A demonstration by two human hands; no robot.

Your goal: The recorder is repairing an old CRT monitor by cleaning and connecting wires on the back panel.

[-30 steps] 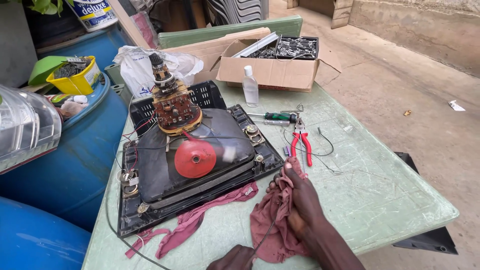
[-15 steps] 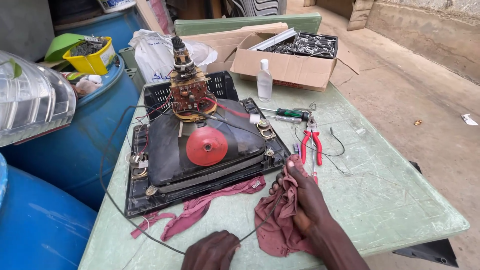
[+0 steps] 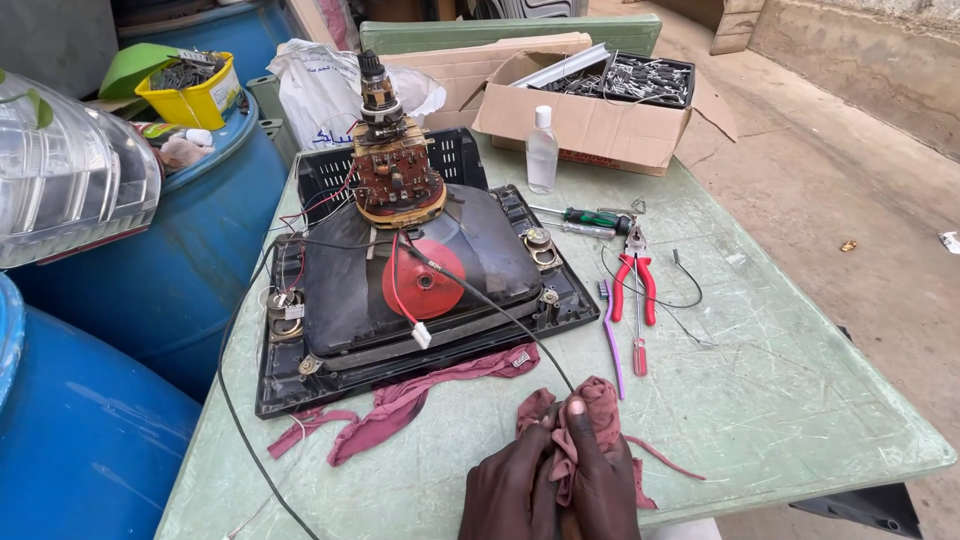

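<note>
Both of your hands have come together at the bottom centre of the frame; half a second ago the left hand lay apart, nearer the bottom left. Your left hand (image 3: 510, 490) and right hand (image 3: 598, 480) are now closed side by side around the dark red rag (image 3: 590, 415), bunching it against the green table (image 3: 800, 400).

Largest to smallest:

Blue barrels (image 3: 170, 270) fill the left edge of the frame.

Table: pale green, worn, spanning the centre and right.

Picture tube (image 3: 420, 270), lying face down in its black frame at centre, with a red suction cap (image 3: 425, 280) on its back and a brown circuit board (image 3: 395, 180) standing on its neck.

Cardboard box (image 3: 600, 110) at upper centre, holding metal parts.

A second strip of red cloth (image 3: 400, 400) lies along the tube's near edge, just left of your hands.

Black cable (image 3: 500, 310) runs from the tube down to the rag under your right thumb.

Clear plastic bottle (image 3: 541, 150) stands upright before the box.

Red-handled pliers (image 3: 637, 275), a green-handled screwdriver (image 3: 590, 218) and a purple toothbrush (image 3: 610, 340) lie right of the tube.
</note>
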